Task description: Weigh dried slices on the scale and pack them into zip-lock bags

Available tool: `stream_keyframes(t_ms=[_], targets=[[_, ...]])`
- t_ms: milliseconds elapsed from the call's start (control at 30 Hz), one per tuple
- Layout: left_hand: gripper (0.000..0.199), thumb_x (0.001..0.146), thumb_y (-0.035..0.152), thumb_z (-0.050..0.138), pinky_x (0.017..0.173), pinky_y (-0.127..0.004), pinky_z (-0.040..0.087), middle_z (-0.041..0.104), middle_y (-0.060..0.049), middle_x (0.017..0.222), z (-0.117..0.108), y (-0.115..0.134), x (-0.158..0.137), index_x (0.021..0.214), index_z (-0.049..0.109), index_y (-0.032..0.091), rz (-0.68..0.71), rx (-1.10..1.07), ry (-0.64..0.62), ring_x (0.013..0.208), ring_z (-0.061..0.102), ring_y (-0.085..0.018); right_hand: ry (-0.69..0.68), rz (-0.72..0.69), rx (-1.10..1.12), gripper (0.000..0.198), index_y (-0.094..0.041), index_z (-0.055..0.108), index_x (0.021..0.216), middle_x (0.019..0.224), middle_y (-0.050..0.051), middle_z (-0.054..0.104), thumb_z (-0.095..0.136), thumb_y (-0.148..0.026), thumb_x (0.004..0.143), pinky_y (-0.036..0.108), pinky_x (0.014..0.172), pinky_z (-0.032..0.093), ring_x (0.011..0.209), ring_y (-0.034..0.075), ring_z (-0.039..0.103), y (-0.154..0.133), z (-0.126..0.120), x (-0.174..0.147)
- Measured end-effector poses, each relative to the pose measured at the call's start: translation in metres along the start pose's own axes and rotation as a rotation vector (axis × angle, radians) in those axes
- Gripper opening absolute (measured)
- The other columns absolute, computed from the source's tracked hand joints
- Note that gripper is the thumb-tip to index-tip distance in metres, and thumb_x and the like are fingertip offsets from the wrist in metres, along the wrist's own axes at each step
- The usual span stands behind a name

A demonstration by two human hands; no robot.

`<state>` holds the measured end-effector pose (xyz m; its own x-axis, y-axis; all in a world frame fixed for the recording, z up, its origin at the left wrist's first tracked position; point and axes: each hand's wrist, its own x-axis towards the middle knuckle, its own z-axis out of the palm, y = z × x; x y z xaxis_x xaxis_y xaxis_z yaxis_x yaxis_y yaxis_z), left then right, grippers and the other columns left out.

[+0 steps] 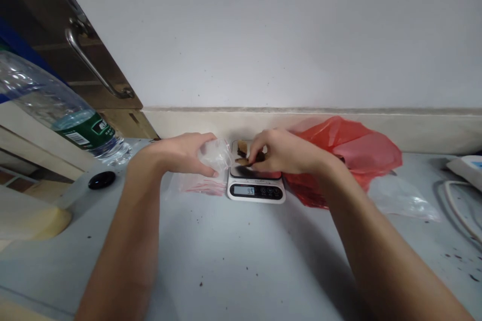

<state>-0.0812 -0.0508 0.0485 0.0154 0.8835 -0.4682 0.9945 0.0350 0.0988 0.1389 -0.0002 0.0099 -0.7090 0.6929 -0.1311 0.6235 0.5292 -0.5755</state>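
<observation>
A small white kitchen scale (256,193) lies near the wall, its display showing digits that look like 9.5. Several brown dried slices (241,147) rest on its dark plate; their exact kind I cannot make out. Over the plate, my right hand (280,153) is closed in a pinch on one flat brown slice (243,161). To the left of the scale, my left hand (183,154) grips a clear plastic bag (218,154) between thumb and fingers. Beneath that hand lies a stack of clear zip bags (203,188) with red strips.
Right of the scale, a crumpled red plastic bag (361,148) sits partly behind my right forearm. A clear bag (404,195) and a white cable (454,205) lie farther right. At left are a water bottle (81,128) and a black oval object (102,180). The wall (263,50) bounds the back.
</observation>
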Motion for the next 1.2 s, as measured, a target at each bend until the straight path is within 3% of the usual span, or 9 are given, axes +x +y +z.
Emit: stream_keyframes(t_ms=[100,200,300,400,500,667,900,1100,1200], targets=[[0.094,0.07,0.064,0.065,0.099,-0.04,0.051,0.062,-0.012,0.156,0.001,-0.001,0.002,0.155,0.048,0.029,-0.013,0.0,-0.01,0.132,0.063,-0.038,-0.059,-0.058,-0.091,0.02,-0.021,0.071,0.064,0.082,0.001,0.072,0.067,-0.005,0.075,0.028,0.064,0.043,0.069,0.015,0.06,-0.005,0.006,0.005],[0.1,0.07,0.065,0.066,0.103,-0.041,0.05,0.059,-0.013,0.159,0.001,-0.002,0.002,0.16,0.043,0.029,-0.03,-0.001,-0.011,0.134,0.061,-0.038,0.043,0.017,-0.137,0.006,-0.021,0.076,0.084,0.106,0.007,0.073,0.079,-0.023,0.079,0.029,0.07,0.048,0.079,0.019,0.066,-0.007,0.009,0.006],[0.102,0.07,0.064,0.066,0.104,-0.041,0.05,0.059,-0.013,0.159,0.001,-0.004,0.001,0.162,0.041,0.028,-0.019,-0.019,-0.01,0.135,0.061,-0.038,0.22,0.256,-0.218,0.042,-0.019,0.075,0.115,0.123,0.016,0.069,0.077,-0.048,0.084,0.033,0.07,0.05,0.089,0.026,0.07,-0.011,0.008,0.007],[0.1,0.07,0.066,0.065,0.102,-0.041,0.05,0.06,-0.013,0.158,0.001,-0.009,0.002,0.159,0.044,0.028,0.007,-0.032,-0.01,0.134,0.061,-0.038,0.141,0.421,-0.237,0.048,-0.018,0.074,0.113,0.112,0.019,0.073,0.078,-0.053,0.081,0.035,0.064,0.049,0.09,0.032,0.071,-0.022,0.006,0.012],[0.094,0.07,0.064,0.065,0.098,-0.04,0.052,0.064,-0.013,0.152,0.002,-0.013,0.005,0.154,0.049,0.027,0.04,-0.026,-0.003,0.129,0.063,-0.037,-0.002,0.481,-0.222,0.023,-0.022,0.071,0.084,0.082,0.013,0.073,0.078,-0.044,0.079,0.035,0.056,0.044,0.069,0.027,0.069,-0.034,0.007,0.018],[0.098,0.07,0.064,0.069,0.096,-0.039,0.052,0.061,-0.013,0.156,0.007,-0.011,0.01,0.158,0.044,0.031,0.043,-0.004,-0.017,0.129,0.064,-0.037,-0.052,0.406,-0.204,0.023,-0.026,0.056,0.062,0.051,0.001,0.06,0.074,-0.022,0.074,0.032,0.05,0.036,0.045,0.017,0.054,-0.03,0.012,0.024],[0.078,0.07,0.056,0.074,0.087,-0.039,0.055,0.072,-0.011,0.136,0.014,-0.006,0.018,0.142,0.058,0.029,0.148,-0.039,-0.034,0.114,0.07,-0.035,0.022,0.356,-0.106,0.019,-0.025,0.064,0.065,0.058,0.0,0.065,0.069,-0.012,0.079,0.029,0.056,0.041,0.055,0.017,0.061,-0.003,0.01,0.016],[0.093,0.071,0.068,0.073,0.1,-0.044,0.053,0.065,-0.014,0.149,0.018,0.0,0.023,0.152,0.052,0.028,0.186,-0.076,-0.011,0.132,0.063,-0.041,0.119,0.187,-0.02,0.014,-0.023,0.075,0.084,0.084,0.004,0.079,0.066,-0.012,0.085,0.03,0.065,0.046,0.072,0.019,0.066,-0.013,0.001,0.007],[0.102,0.071,0.077,0.072,0.102,-0.043,0.052,0.061,-0.015,0.155,0.017,-0.002,0.024,0.156,0.048,0.026,0.204,-0.114,0.018,0.136,0.06,-0.041,0.133,0.109,-0.063,0.017,-0.022,0.074,0.084,0.083,0.004,0.077,0.064,-0.008,0.084,0.03,0.066,0.044,0.072,0.019,0.065,-0.027,0.003,0.006]])
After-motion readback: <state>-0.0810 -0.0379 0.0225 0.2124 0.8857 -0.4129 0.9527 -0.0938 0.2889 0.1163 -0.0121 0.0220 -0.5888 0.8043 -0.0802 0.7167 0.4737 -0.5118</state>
